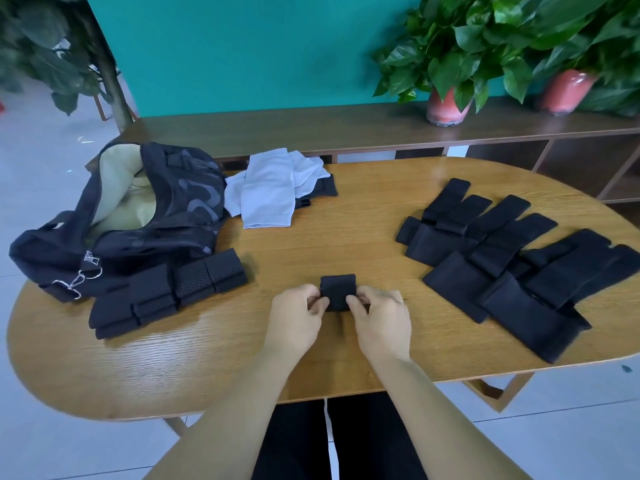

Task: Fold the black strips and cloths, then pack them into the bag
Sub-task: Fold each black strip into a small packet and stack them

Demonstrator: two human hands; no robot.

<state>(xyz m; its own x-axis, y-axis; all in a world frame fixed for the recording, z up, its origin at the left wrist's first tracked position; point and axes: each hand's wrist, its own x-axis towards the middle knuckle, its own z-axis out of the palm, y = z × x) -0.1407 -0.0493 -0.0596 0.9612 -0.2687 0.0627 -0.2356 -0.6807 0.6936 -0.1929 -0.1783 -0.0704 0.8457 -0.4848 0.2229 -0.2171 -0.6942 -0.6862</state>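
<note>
1. Where both hands meet at mid-board, the oval wooden table point(346, 358) carries everything.
2. Bag point(114, 220): far left of the left hand, mouth open, pale lining visible.
3. Unfolded black strips point(512, 268): fanned out right of the right hand.
4. Perforated folded cloths point(166, 292): just left of the left hand.
5. Small folded strip point(337, 292): left hand point(294, 320) and right hand point(381, 323) pinch its near edge, fingers curled.

Both hands, left point(294, 315) and right point(379, 318), pinch a folded black strip point(337, 291) on the table point(311, 244).
</note>
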